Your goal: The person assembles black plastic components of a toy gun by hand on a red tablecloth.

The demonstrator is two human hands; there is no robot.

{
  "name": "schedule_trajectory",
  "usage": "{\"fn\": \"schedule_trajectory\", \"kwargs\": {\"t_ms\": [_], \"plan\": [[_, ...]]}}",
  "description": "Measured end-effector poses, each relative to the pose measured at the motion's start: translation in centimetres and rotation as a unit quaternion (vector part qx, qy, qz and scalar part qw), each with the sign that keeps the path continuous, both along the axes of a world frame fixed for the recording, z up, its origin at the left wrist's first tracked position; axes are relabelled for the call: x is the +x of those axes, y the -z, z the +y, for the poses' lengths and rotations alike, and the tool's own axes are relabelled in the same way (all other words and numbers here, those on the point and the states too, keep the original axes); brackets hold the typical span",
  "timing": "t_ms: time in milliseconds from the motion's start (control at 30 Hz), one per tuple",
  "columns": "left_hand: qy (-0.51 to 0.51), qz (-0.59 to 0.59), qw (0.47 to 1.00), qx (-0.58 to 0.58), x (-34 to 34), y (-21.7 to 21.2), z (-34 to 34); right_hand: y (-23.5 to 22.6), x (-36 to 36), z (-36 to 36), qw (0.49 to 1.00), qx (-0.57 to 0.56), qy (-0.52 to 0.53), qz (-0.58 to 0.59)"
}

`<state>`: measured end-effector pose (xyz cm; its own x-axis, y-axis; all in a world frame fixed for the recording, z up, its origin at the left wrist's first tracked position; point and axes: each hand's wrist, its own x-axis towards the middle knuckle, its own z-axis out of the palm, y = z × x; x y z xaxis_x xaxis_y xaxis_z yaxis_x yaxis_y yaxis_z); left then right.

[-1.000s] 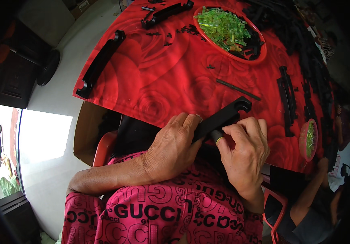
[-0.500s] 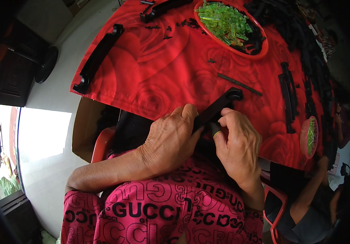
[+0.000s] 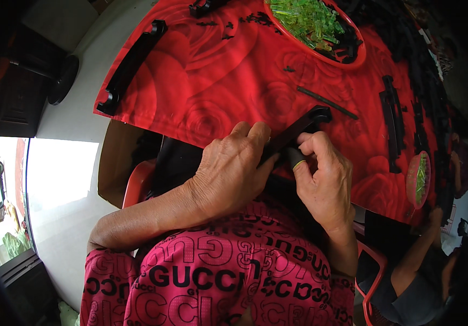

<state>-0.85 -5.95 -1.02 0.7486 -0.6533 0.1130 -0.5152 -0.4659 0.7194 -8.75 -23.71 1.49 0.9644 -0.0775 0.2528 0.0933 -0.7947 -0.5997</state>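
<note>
My left hand (image 3: 233,163) clasps the black bar (image 3: 298,129); my right hand (image 3: 325,182) curls beside it, whether pinching, I cannot tell.

Left fingers (image 3: 259,130) hold 1 black bar (image 3: 296,129), right fingers (image 3: 317,143) just beside it.

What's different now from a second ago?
The black bar has turned slightly, showing less of its broad face, and its notched end has shifted a little left against the thin dark strip. Nothing was taken or let go: the left hand keeps its hold and the right hand stays at the bar. Things on the red tablecloth stayed put, though the view shifted.
</note>
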Motion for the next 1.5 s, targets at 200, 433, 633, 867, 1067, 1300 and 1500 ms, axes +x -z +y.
{"fn": "schedule_trajectory", "kwargs": {"t_ms": [200, 433, 633, 867, 1067, 1300, 1500], "plan": [[-0.008, 0.03, 0.998, 0.051, 0.3, -0.6, -0.3, 0.5, 0.3, -0.6, 1.0, 0.01, -0.001, -0.001], [0.001, 0.029, 0.997, 0.066, 0.5, -0.8, -0.6, 0.4, 0.5, -1.1, 0.999, 0.046, 0.008, 0.027], [0.001, 0.028, 0.998, 0.062, 0.7, -0.5, -0.7, 1.0, 0.6, -1.7, 0.995, 0.089, -0.006, 0.036], [0.012, 0.034, 0.998, 0.061, 0.8, -0.8, -0.6, 0.9, 0.7, -2.5, 0.992, 0.106, -0.025, 0.06], [0.024, 0.051, 0.998, 0.017, 0.0, -1.5, -0.3, -1.2, -0.1, -1.9, 0.996, 0.063, -0.011, 0.069], [0.045, 0.065, 0.997, -0.022, -0.2, -0.6, -0.7, -0.5, 0.2, -2.2, 0.993, 0.085, -0.026, 0.078], [0.081, 0.123, 0.988, -0.036, 0.7, -1.5, -0.6, -0.8, -0.1, -2.5, 0.99, 0.113, -0.027, 0.075]]}}
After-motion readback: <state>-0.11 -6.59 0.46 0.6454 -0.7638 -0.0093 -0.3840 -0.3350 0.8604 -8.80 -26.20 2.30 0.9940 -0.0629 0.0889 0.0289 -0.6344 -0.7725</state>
